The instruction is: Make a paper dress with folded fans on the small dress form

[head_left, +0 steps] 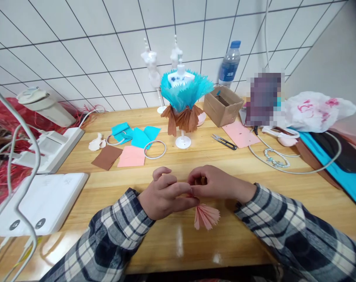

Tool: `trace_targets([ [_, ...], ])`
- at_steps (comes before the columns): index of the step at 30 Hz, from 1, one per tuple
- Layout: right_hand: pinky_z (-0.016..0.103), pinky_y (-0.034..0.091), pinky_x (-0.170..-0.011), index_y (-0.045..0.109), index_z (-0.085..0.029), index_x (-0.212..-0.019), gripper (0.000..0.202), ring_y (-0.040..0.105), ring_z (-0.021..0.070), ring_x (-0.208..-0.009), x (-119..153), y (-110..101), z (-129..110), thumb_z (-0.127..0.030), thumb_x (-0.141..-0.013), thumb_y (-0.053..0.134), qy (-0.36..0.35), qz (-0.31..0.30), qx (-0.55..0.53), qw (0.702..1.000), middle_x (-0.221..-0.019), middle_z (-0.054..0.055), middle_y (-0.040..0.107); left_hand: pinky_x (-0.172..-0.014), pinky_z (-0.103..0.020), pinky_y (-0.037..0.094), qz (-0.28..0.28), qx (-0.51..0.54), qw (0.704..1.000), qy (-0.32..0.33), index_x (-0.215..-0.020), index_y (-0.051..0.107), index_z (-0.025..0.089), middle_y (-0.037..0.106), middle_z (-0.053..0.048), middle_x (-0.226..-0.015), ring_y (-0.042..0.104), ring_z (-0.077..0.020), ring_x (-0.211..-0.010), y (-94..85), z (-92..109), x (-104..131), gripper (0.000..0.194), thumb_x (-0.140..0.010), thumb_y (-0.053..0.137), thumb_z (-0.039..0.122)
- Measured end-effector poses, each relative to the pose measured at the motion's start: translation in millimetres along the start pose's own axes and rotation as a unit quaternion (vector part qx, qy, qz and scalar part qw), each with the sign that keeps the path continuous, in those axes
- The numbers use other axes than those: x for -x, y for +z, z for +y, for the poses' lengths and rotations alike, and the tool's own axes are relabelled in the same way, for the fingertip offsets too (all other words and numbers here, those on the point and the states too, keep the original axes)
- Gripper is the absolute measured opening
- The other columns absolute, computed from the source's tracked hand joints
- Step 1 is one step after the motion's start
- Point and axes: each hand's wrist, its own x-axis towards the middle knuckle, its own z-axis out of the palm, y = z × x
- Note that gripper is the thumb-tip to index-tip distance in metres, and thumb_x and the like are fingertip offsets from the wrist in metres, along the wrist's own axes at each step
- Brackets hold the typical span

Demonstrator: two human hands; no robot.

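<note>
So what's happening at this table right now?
A person in a plaid shirt pinches the top of a pink pleated paper fan with both hands, left hand and right hand, just above the wooden table. Behind stands a small mannequin dressed in a blue and brown paper skirt, with paper squares, rings and scissors lying around.
</note>
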Motion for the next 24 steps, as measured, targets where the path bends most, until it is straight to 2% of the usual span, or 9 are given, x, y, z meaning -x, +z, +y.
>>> trace_targets([
  [4,0.024,0.040,-0.059,0.070,-0.017,-0.069,0.019,0.055,0.0123,-0.063,-2.3,-8.1,1.9,-0.024,-0.078,0.055,0.000,0.058,-0.023,0.998,-0.064,-0.001,0.065,-0.099,-0.033,0.026,-0.028,0.015,0.999,-0.033,-0.100,0.068,0.055,0.066,0.008,-0.074,0.047,-0.0161,-0.078,0.9,-2.5,5.4,0.039,-0.075,0.078,0.026],
  [7,0.024,0.038,-0.056,0.067,-0.017,-0.065,0.028,0.052,0.0113,-0.058,-3.7,-12.7,3.5,-0.032,-0.083,0.052,-0.002,0.078,-0.047,0.996,-0.061,-0.001,0.061,-0.100,-0.035,0.027,-0.038,-0.011,0.998,-0.045,-0.100,0.066,0.058,0.067,0.008,-0.075,0.048,-0.0160,-0.078,0.3,-2.4,5.1,0.038,-0.079,0.075,0.027],
  [9,0.025,0.038,-0.057,0.069,-0.017,-0.070,0.033,0.053,0.0122,-0.060,-4.4,-13.5,5.4,-0.040,-0.086,0.051,-0.016,0.085,-0.047,0.995,-0.066,0.001,0.065,-0.102,-0.038,0.028,-0.027,-0.019,0.998,-0.057,-0.097,0.069,0.052,0.069,0.006,-0.081,0.050,-0.0170,-0.082,0.6,-2.4,2.0,0.031,-0.082,0.071,0.025],
  [11,0.026,0.041,-0.061,0.072,-0.018,-0.076,0.033,0.057,0.0146,-0.066,-5.5,-16.8,10.1,-0.042,-0.086,0.051,-0.032,0.139,-0.009,0.990,-0.074,0.003,0.069,-0.104,-0.042,0.031,-0.020,0.005,0.994,-0.107,-0.091,0.073,0.041,0.070,0.002,-0.096,0.052,-0.0194,-0.093,2.2,-4.1,-2.3,0.020,-0.083,0.068,0.023],
  [13,0.028,0.042,-0.066,0.071,-0.018,-0.077,0.028,0.060,0.0169,-0.072,-6.7,-26.6,18.9,-0.037,-0.086,0.053,-0.039,0.244,0.071,0.966,-0.078,0.004,0.070,-0.103,-0.046,0.035,-0.017,0.033,0.983,-0.178,-0.085,0.073,0.031,0.068,-0.003,-0.107,0.053,-0.0225,-0.104,4.8,-8.5,-5.6,0.012,-0.084,0.065,0.022],
  [15,0.030,0.041,-0.069,0.070,-0.018,-0.077,0.022,0.060,0.0187,-0.077,-6.7,-43.4,30.3,-0.032,-0.084,0.055,-0.035,0.351,0.187,0.917,-0.079,0.005,0.070,-0.100,-0.046,0.040,0.001,0.048,0.969,-0.241,-0.081,0.071,0.026,0.067,-0.005,-0.107,0.054,-0.0235,-0.107,7.7,-14.7,-6.7,0.008,-0.084,0.064,0.023],
  [17,0.031,0.041,-0.071,0.071,-0.018,-0.084,0.018,0.060,0.0204,-0.080,-4.6,-62.2,40.5,-0.030,-0.083,0.057,-0.016,0.394,0.281,0.875,-0.083,0.006,0.069,-0.095,-0.044,0.044,0.024,0.063,0.954,-0.293,-0.078,0.070,0.023,0.067,-0.006,-0.100,0.058,-0.0221,-0.100,10.4,-20.6,-5.8,0.008,-0.084,0.064,0.023],
  [20,0.033,0.041,-0.077,0.073,-0.019,-0.089,0.020,0.060,0.0233,-0.088,1.1,-79.8,46.0,-0.028,-0.083,0.057,-0.009,0.353,0.369,0.860,-0.091,0.008,0.069,-0.085,-0.038,0.048,0.052,0.097,0.929,-0.354,-0.074,0.067,0.020,0.067,-0.005,-0.090,0.062,-0.0194,-0.089,13.5,-25.0,-3.4,0.009,-0.082,0.065,0.023],
  [24,0.036,0.041,-0.084,0.074,-0.021,-0.087,0.020,0.059,0.0250,-0.095,4.0,-69.6,37.0,-0.032,-0.083,0.057,0.001,0.248,0.412,0.877,-0.093,0.008,0.068,-0.080,-0.035,0.050,0.055,0.121,0.911,-0.391,-0.068,0.064,0.019,0.067,-0.004,-0.084,0.063,-0.0181,-0.083,16.6,-23.4,-2.3,0.013,-0.081,0.064,0.023],
])
